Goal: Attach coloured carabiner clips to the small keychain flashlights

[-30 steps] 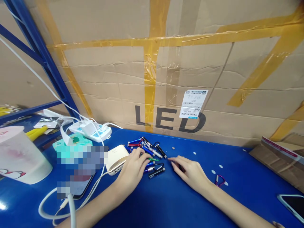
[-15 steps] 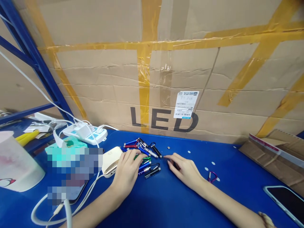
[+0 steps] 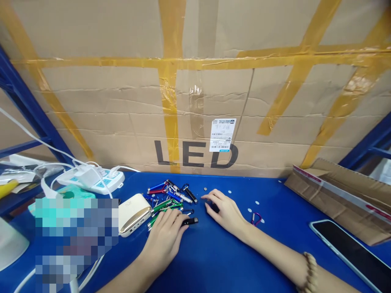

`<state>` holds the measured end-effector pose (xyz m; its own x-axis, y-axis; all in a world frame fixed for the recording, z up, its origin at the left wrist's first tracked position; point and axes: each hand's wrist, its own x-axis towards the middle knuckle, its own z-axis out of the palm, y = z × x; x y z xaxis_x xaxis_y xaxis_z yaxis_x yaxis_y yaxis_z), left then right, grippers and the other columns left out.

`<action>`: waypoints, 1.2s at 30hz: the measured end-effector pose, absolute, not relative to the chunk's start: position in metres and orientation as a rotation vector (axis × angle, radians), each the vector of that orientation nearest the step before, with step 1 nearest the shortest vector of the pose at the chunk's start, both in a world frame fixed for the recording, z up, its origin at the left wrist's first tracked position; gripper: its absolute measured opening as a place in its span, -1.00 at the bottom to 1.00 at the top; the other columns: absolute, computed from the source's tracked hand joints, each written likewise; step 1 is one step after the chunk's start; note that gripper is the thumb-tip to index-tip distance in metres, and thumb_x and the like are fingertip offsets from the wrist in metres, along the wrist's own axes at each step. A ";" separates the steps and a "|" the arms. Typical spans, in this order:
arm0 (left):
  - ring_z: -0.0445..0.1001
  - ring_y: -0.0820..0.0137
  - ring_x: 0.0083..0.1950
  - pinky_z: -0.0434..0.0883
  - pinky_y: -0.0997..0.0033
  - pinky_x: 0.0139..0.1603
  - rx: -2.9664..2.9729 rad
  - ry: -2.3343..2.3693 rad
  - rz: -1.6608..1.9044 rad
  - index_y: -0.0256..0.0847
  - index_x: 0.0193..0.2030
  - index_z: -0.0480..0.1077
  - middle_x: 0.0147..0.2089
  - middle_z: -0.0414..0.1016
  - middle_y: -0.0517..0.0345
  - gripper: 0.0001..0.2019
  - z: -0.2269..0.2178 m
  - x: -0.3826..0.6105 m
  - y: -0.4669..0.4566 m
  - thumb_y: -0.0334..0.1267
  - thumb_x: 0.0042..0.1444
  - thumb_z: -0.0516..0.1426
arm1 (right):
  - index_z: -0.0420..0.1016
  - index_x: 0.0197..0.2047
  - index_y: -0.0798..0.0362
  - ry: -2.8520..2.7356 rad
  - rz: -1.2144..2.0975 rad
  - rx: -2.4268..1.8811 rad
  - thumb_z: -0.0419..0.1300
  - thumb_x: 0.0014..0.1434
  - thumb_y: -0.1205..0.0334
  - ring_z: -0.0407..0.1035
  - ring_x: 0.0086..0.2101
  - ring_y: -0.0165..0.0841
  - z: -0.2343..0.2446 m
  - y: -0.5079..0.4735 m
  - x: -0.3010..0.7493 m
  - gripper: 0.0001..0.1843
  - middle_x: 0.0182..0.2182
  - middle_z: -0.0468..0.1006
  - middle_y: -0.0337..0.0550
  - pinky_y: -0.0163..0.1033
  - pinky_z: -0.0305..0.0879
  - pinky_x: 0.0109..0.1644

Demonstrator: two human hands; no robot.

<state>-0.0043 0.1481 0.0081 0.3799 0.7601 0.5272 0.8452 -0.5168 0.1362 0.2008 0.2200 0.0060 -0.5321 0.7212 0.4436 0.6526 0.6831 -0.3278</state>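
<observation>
Both hands lay palm down on the blue table (image 3: 214, 260). Left hand (image 3: 166, 238) rested, fingers loosely spread, on the near edge of a pile of small keychain flashlights (image 3: 171, 195), its fingertips touching a black flashlight (image 3: 190, 221). Right hand (image 3: 224, 211) lay just right of the pile, fingers curled, gripping nothing visible. Left of the pile sat a white power bank (image 3: 133, 208); right of it, a purple carabiner (image 3: 255, 219) and, farther off, a phone (image 3: 351, 248).
</observation>
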 end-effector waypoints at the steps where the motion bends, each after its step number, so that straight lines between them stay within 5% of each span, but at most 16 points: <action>1: 0.34 0.38 -0.23 0.29 0.39 -0.22 -2.485 -1.492 -0.907 -0.21 -0.17 0.34 -0.25 0.37 0.07 -0.80 0.010 -0.004 0.147 -0.32 0.20 -0.08 | 0.38 -0.09 0.08 -2.329 0.161 -1.054 -0.04 0.19 0.32 0.30 -0.24 -0.42 0.008 0.222 0.202 -0.74 -0.23 0.37 -0.13 -0.33 0.29 -0.19; 5: 0.36 0.41 -0.28 0.34 0.43 -0.26 -2.412 -1.704 -1.231 -0.21 -0.18 0.31 -0.29 0.39 0.09 -0.83 0.014 -0.002 0.146 -0.22 0.15 -0.02 | 0.40 -0.12 0.06 -2.232 0.090 -1.147 -0.07 0.21 0.31 0.31 -0.20 -0.41 0.030 0.236 0.220 -0.73 -0.23 0.40 -0.14 -0.31 0.26 -0.14; 10: 0.32 0.48 -0.45 0.31 0.52 -0.43 -2.443 -1.921 -1.378 -0.23 -0.20 0.30 -0.40 0.39 0.14 -0.81 0.014 0.001 0.147 -0.20 0.13 -0.02 | 0.45 -0.21 -0.03 -2.319 0.150 -1.392 0.05 0.15 0.30 0.34 -0.36 -0.47 0.062 0.242 0.242 -0.81 -0.28 0.43 -0.26 -0.39 0.21 -0.37; 17: 0.33 0.42 -0.20 0.31 0.39 -0.09 -2.885 -1.471 -0.898 -0.14 -0.12 0.30 -0.23 0.37 0.12 -0.77 0.015 0.007 0.131 -0.41 0.14 -0.08 | 0.25 0.09 -0.06 -2.681 0.157 -1.088 0.03 0.20 0.24 0.21 -0.02 -0.32 0.044 0.230 0.225 -0.63 0.04 0.25 -0.17 -0.12 0.16 0.03; 31: 0.34 0.37 -0.25 0.22 0.38 -0.21 -2.193 -1.253 -0.557 -0.20 -0.11 0.31 -0.25 0.34 0.11 -0.81 -0.003 0.005 0.130 -0.33 0.14 0.00 | 0.28 0.08 0.02 -2.795 0.225 -0.625 -0.06 0.22 0.42 0.19 -0.02 -0.40 0.068 0.235 0.151 -0.63 0.00 0.31 -0.15 -0.23 0.11 0.03; 36: 0.27 0.45 -0.42 0.15 0.44 -0.38 -2.302 -0.907 -0.814 -0.26 -0.33 0.31 -0.45 0.27 0.19 -0.89 0.009 0.015 0.116 -0.29 0.13 0.00 | 0.13 0.19 -0.04 -2.831 0.280 -0.449 0.01 0.24 0.14 0.00 0.13 -0.37 0.046 0.224 0.131 -0.55 0.17 0.08 -0.21 -0.20 -0.03 0.17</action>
<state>0.0151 0.1164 0.0090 0.5929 0.4128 0.6915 0.7322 -0.6338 -0.2494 0.1309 0.2237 0.0455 -0.9183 0.3265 0.2239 0.2763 0.9336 -0.2284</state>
